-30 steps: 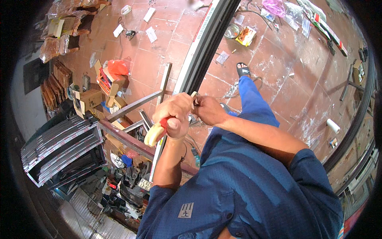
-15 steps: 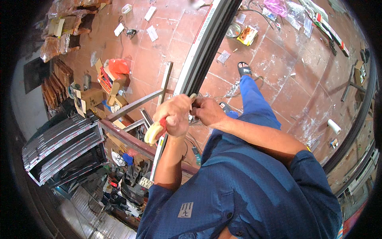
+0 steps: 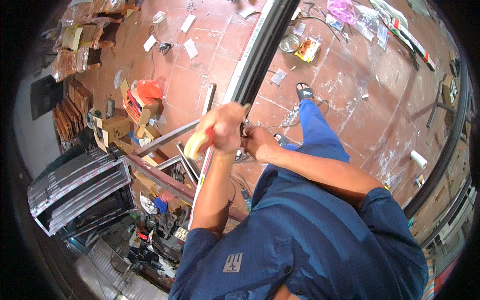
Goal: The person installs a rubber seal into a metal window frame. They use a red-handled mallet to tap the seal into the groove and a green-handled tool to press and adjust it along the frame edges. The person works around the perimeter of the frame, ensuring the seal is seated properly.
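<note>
Higher in view than before, the left hand (image 3: 226,126) is clamping round a red-and-cream handle (image 3: 198,144), whose cream end is jutting from the fist's lower left. Beside it, the right hand (image 3: 261,142) is curling near a long dark profile (image 3: 248,70) (whether its fingers are pinching anything, I cannot tell).

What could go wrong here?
Slip: the left hand grips a yellow-handled tool with the bare right hand right beside it, so a slip might pinch or nick fingers.

Scuffing: both hands work close to the long bar; a stray tool knock could mark it.

Feet: the open-toed sandal leaves toes exposed, so a dropped tool could hurt.
</note>
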Action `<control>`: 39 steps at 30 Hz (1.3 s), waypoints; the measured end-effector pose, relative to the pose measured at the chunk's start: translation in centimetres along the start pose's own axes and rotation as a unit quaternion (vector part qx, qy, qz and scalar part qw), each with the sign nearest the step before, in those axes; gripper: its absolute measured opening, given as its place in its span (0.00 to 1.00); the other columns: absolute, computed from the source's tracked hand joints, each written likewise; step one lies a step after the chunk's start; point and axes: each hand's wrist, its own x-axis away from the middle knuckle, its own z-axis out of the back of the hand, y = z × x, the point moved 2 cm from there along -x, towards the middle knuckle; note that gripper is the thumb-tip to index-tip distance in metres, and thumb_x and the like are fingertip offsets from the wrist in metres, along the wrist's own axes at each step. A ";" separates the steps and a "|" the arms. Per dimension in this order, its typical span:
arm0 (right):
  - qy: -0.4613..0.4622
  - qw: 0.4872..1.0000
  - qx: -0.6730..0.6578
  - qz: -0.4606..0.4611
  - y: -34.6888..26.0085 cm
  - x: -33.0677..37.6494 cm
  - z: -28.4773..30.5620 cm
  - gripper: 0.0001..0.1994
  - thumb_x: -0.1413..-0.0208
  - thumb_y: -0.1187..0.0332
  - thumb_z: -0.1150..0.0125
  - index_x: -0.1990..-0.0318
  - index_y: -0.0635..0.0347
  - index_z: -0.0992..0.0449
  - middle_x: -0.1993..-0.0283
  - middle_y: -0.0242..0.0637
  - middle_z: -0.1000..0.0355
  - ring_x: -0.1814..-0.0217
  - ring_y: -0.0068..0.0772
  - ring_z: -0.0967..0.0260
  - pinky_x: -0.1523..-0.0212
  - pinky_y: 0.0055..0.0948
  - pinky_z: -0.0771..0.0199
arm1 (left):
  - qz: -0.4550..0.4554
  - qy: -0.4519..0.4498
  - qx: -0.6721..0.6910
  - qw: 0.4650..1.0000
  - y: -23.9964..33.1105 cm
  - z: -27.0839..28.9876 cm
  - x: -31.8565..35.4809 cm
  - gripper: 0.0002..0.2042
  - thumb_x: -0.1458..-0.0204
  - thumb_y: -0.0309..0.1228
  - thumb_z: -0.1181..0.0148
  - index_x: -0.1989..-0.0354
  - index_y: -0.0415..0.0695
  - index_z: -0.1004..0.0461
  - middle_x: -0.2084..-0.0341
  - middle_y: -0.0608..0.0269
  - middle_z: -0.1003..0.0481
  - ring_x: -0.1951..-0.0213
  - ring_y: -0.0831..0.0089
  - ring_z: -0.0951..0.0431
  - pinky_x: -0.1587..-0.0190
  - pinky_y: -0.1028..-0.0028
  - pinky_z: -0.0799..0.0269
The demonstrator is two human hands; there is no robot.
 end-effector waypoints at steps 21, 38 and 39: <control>-0.043 0.993 -0.026 0.104 3.5 -4.7 2.5 0.15 0.50 0.59 0.31 0.71 0.66 0.17 0.72 0.40 0.21 0.69 0.29 0.23 0.67 0.33 0.25 | 0.196 0.255 -0.291 0.901 12.4 2.9 14.3 0.06 0.39 0.27 0.34 0.67 0.38 0.20 0.75 0.64 0.24 0.75 0.77 0.27 0.70 0.76 0.30; 0.214 0.955 -0.182 0.092 -7.1 -9.5 26.3 0.12 0.34 0.61 0.41 0.54 0.62 0.23 0.69 0.36 0.23 0.70 0.30 0.26 0.65 0.30 0.27 | 0.162 0.028 -0.689 0.706 7.9 -2.6 14.6 0.34 0.59 0.20 0.32 0.37 0.41 0.27 0.40 0.51 0.28 0.42 0.48 0.26 0.43 0.58 0.25; 0.235 0.946 -0.201 0.092 -7.2 -10.0 27.7 0.13 0.34 0.60 0.41 0.55 0.62 0.23 0.68 0.37 0.23 0.69 0.30 0.26 0.65 0.30 0.27 | 0.159 0.027 -0.698 0.698 7.3 -3.0 13.8 0.34 0.59 0.20 0.32 0.36 0.40 0.27 0.40 0.51 0.28 0.42 0.48 0.27 0.42 0.57 0.25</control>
